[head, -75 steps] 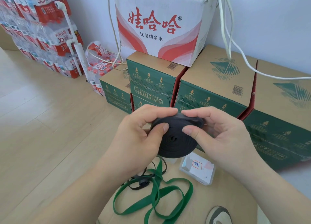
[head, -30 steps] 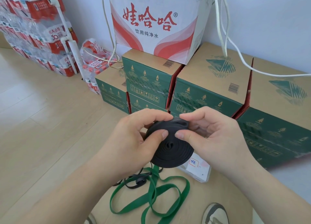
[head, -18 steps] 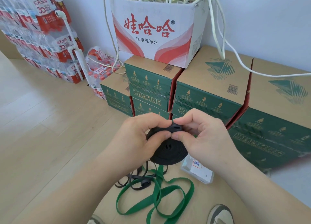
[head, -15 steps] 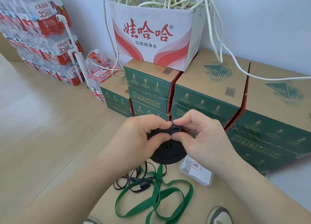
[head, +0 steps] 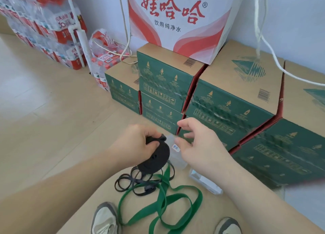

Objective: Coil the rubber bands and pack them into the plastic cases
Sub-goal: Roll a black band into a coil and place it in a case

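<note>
Left hand [head: 139, 145] clenches the coiled black rubber band [head: 154, 160]. Right hand [head: 198, 145], just right, meets the clear plastic case [head: 175, 148]; whether it grasps cannot be told.

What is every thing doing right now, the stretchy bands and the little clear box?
Black band: rolled into a tight coil, gripped by the left hand.
Green band: loose, uncoiled, lying on the cardboard.
Thin black bands: loose tangle on the cardboard.
Clear box: pinched by the right hand, looks open, blurry.
</note>
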Tool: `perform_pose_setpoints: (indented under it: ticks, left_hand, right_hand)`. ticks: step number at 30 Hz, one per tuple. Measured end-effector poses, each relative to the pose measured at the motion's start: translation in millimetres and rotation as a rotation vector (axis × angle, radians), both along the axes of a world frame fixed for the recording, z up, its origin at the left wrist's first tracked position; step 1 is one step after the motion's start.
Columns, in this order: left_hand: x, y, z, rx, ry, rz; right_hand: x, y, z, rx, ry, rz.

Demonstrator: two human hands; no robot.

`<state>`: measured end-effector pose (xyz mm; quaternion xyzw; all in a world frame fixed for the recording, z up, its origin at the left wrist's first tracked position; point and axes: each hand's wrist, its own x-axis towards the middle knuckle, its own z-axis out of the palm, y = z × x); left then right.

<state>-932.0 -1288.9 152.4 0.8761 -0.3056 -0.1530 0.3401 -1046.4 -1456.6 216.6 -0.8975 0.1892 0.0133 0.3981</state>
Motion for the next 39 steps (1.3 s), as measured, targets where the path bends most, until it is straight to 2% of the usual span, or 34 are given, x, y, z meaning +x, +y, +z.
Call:
perform_pose_setpoints:
  ticks: [6,13,17,20,23,27,31,39]
  left_hand:
    - [31.5,-14.1,-77.2,0.09,0.142,0.095]
    - [47.5,-38.1,-162.0,0.143,0.258,0.152]
    - [51.8,-59.9,-203.3,0.157,0.326,0.159]
    - [51.7,-74.9,-227.3,0.135,0.348,0.161]
    - [55.1,-80.3,-247.2,0.118,0.334,0.189]
    - [56.8,-78.5,-255.5,0.055,0.335,0.283]
    - [56.9,-74.7,-254.7,0.015,0.304,0.322]
    - [49.5,-55.0,-258.0,-0.012,0.266,0.368]
  right_hand:
    - [71.8,-32.0,-63.2,-0.133,0.408,0.22]
    - [101.0,-68.1,-208.3,-0.223,0.575,0.287]
    - [109.4,-88.3,-268.5,-0.286,0.546,0.28]
    - [100.7,-99.4,-305.6,-0.268,0.476,0.222]
    - [89.3,-104.5,-329.2,-0.338,0.396,0.213]
    - [83.9,-104.2,-344.7,-0.487,0.302,0.194]
    - [90.3,-109.4,-352.0,-0.45,0.3,0.112]
    - [90.5,-90.8,-362.1,-0.545,0.219,0.088]
